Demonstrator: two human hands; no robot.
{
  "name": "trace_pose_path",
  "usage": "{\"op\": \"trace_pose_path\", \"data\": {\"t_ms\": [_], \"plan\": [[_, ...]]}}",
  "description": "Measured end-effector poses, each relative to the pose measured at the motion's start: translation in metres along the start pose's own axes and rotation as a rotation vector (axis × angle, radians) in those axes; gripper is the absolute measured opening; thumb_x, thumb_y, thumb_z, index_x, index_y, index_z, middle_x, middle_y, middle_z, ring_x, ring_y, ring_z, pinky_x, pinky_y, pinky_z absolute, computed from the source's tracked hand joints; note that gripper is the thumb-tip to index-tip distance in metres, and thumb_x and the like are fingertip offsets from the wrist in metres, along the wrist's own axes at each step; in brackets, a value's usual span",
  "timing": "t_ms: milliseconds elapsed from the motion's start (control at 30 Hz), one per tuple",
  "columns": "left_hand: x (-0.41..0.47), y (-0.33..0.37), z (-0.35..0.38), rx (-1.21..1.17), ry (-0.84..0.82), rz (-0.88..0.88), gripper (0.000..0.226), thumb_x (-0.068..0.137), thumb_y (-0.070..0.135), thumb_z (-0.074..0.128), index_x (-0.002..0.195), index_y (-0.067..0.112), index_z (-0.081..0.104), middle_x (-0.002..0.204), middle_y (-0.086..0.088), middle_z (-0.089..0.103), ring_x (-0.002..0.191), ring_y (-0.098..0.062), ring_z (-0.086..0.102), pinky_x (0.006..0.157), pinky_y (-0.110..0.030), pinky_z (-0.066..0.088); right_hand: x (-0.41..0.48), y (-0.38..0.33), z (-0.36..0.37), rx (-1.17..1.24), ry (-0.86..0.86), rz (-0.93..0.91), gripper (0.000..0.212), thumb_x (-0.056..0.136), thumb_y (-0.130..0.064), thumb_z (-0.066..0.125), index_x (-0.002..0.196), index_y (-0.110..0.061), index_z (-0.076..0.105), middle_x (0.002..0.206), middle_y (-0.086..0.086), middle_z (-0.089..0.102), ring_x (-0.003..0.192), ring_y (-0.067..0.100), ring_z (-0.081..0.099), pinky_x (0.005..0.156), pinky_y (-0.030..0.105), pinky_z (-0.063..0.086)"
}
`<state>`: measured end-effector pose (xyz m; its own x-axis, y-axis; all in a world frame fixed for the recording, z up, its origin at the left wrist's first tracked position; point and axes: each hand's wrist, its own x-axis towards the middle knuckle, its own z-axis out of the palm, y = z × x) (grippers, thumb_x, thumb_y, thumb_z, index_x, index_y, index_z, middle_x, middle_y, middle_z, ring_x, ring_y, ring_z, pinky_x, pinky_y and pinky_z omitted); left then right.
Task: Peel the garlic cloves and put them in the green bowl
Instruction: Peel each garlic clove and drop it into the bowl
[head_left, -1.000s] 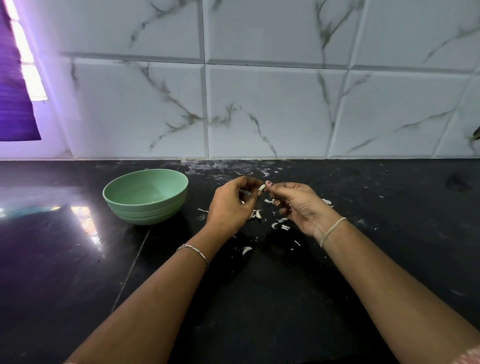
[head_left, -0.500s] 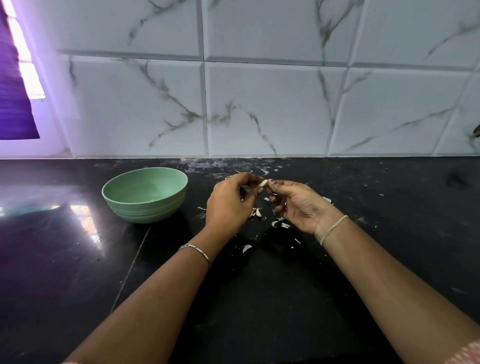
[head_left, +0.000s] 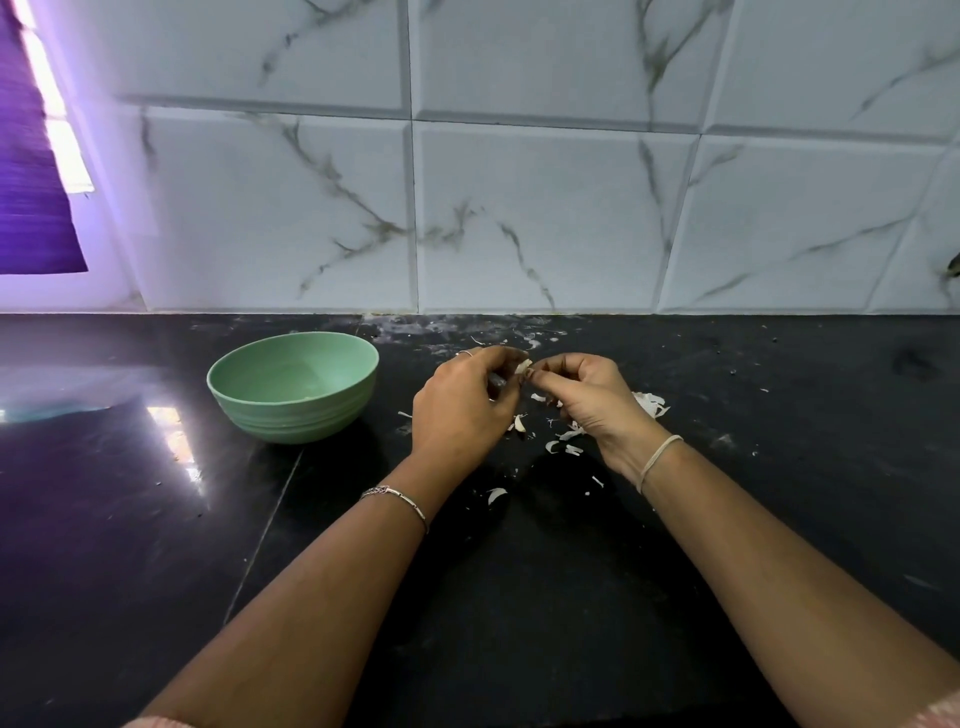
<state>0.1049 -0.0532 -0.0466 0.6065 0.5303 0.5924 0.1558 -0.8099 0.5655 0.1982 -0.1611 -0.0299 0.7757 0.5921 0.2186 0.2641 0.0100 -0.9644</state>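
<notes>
A small white garlic clove (head_left: 522, 367) is pinched between the fingertips of both hands, above the black counter. My left hand (head_left: 462, 410) curls round it from the left, and my right hand (head_left: 592, 400) pinches it from the right. The green bowl (head_left: 293, 387) stands upright on the counter to the left of my left hand, about a hand's width away. Something pale lies low inside it; I cannot tell what it is. Most of the clove is hidden by my fingers.
Garlic skins (head_left: 563, 441) lie scattered on the black counter (head_left: 519, 597) under and around my hands, with a larger heap (head_left: 649, 402) by my right hand. A white marble-tiled wall (head_left: 519, 208) closes off the back. A purple curtain (head_left: 31, 208) hangs far left.
My two hands have drawn closer together around the clove and shifted slightly away from me. The bowl has stayed where it was.
</notes>
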Motion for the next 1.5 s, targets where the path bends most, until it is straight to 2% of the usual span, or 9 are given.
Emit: {"op": "trace_pose_path", "data": {"t_ms": [133, 267, 467, 600, 933, 1133, 1300, 1433, 1500], "plan": [[0.001, -0.001, -0.001, 0.018, -0.011, -0.002, 0.019, 0.087, 0.038, 0.061, 0.105, 0.041, 0.065, 0.093, 0.017, 0.067, 0.084, -0.005, 0.061, 0.070, -0.028, 0.050, -0.002, -0.004, 0.004, 0.027, 0.016, -0.009, 0.006, 0.086, -0.014, 0.070, 0.081, -0.012, 0.070, 0.063, -0.007, 0.061, 0.052, -0.005, 0.052, 0.049, 0.008, 0.039], [0.001, -0.001, -0.002, -0.001, -0.019, 0.000, 0.019, 0.087, 0.035, 0.061, 0.105, 0.039, 0.064, 0.092, 0.017, 0.068, 0.082, -0.005, 0.062, 0.070, -0.027, 0.049, -0.002, -0.005, 0.003, 0.060, 0.016, 0.034, 0.014, 0.089, -0.024, 0.068, 0.079, -0.015, 0.069, 0.054, -0.014, 0.059, 0.048, -0.005, 0.050, 0.046, 0.010, 0.038], [0.001, -0.002, -0.001, -0.038, -0.030, -0.012, 0.015, 0.088, 0.036, 0.063, 0.102, 0.040, 0.063, 0.090, 0.020, 0.068, 0.080, -0.002, 0.062, 0.069, -0.027, 0.050, 0.001, -0.001, 0.002, 0.132, -0.021, 0.102, 0.010, 0.085, -0.022, 0.073, 0.076, -0.018, 0.070, 0.064, -0.011, 0.063, 0.060, 0.004, 0.049, 0.053, 0.019, 0.036], [0.001, -0.002, -0.001, -0.029, -0.045, -0.008, 0.014, 0.088, 0.036, 0.063, 0.102, 0.041, 0.063, 0.091, 0.020, 0.067, 0.082, -0.002, 0.062, 0.069, -0.027, 0.049, 0.003, -0.002, 0.000, 0.198, -0.034, 0.150, 0.009, 0.083, -0.016, 0.074, 0.076, -0.016, 0.070, 0.067, -0.005, 0.063, 0.056, 0.004, 0.047, 0.050, 0.018, 0.033], [0.002, -0.003, -0.002, 0.006, -0.023, 0.021, 0.012, 0.088, 0.034, 0.066, 0.099, 0.039, 0.067, 0.104, 0.018, 0.058, 0.083, -0.002, 0.060, 0.071, -0.029, 0.050, 0.004, -0.001, -0.002, 0.084, -0.021, 0.157, 0.012, 0.087, -0.014, 0.069, 0.075, -0.017, 0.070, 0.065, -0.006, 0.065, 0.056, 0.004, 0.052, 0.052, 0.018, 0.037], [0.006, -0.007, 0.002, -0.167, -0.056, -0.011, 0.013, 0.085, 0.024, 0.072, 0.090, 0.036, 0.069, 0.083, 0.018, 0.068, 0.080, -0.005, 0.064, 0.075, -0.036, 0.056, 0.007, 0.002, -0.001, 0.057, -0.039, 0.138, 0.013, 0.088, -0.013, 0.067, 0.076, -0.017, 0.069, 0.063, -0.007, 0.065, 0.056, 0.003, 0.052, 0.055, 0.017, 0.038], [0.008, -0.005, 0.003, -0.304, -0.077, -0.041, 0.029, 0.083, 0.014, 0.076, 0.079, 0.039, 0.063, 0.074, 0.022, 0.066, 0.074, 0.007, 0.062, 0.066, -0.009, 0.049, 0.006, 0.002, -0.001, 0.050, -0.058, 0.130, 0.012, 0.089, -0.014, 0.067, 0.077, -0.018, 0.068, 0.060, -0.009, 0.062, 0.057, 0.004, 0.051, 0.053, 0.017, 0.035], [0.008, -0.004, 0.003, -0.371, -0.095, -0.072, 0.025, 0.081, 0.013, 0.077, 0.079, 0.033, 0.064, 0.075, 0.015, 0.067, 0.073, -0.002, 0.064, 0.063, -0.007, 0.045, 0.008, 0.006, 0.001, -0.062, -0.025, 0.050, 0.011, 0.088, -0.015, 0.065, 0.078, -0.015, 0.068, 0.070, -0.001, 0.063, 0.061, 0.006, 0.051, 0.059, 0.018, 0.040], [0.008, -0.003, 0.003, -0.421, -0.106, -0.103, 0.024, 0.081, 0.011, 0.077, 0.078, 0.030, 0.063, 0.074, 0.015, 0.066, 0.072, 0.001, 0.062, 0.062, -0.006, 0.044, 0.009, 0.009, 0.001, -0.203, -0.002, -0.033, 0.008, 0.088, -0.015, 0.064, 0.082, -0.014, 0.068, 0.073, 0.000, 0.064, 0.062, 0.008, 0.052, 0.061, 0.022, 0.042]]}}
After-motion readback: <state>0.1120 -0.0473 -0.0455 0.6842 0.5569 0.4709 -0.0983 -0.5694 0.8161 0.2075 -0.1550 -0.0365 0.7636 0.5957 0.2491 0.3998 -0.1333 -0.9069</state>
